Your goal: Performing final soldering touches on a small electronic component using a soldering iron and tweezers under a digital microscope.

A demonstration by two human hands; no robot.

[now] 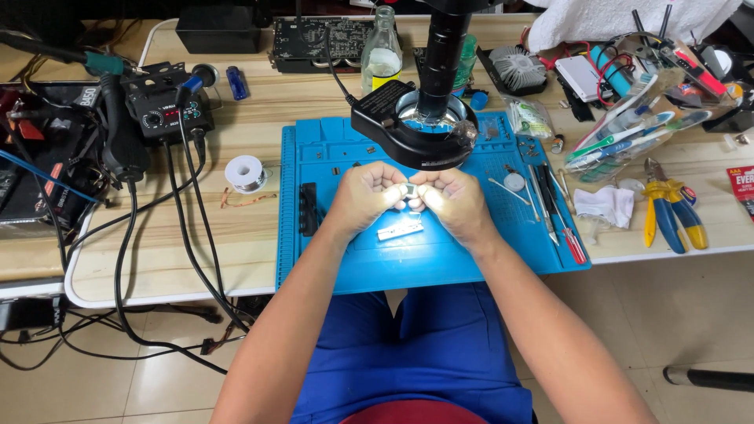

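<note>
Together, the left hand (369,196) and right hand (454,198) pinch a small silvery part (409,191) between their fingertips, just under the black ring light (414,129) of the microscope (444,55). Beneath them, a flat pale piece (400,230) lies on the blue work mat (345,259), with tweezers (538,192) to the right.

ring light (415,140) low over hands, bare mat (345,267) in front, tools (550,208) crowding right

The person wears blue trousers (440,345) and a dark red top (412,412); both forearms are bare of sleeves.
</note>
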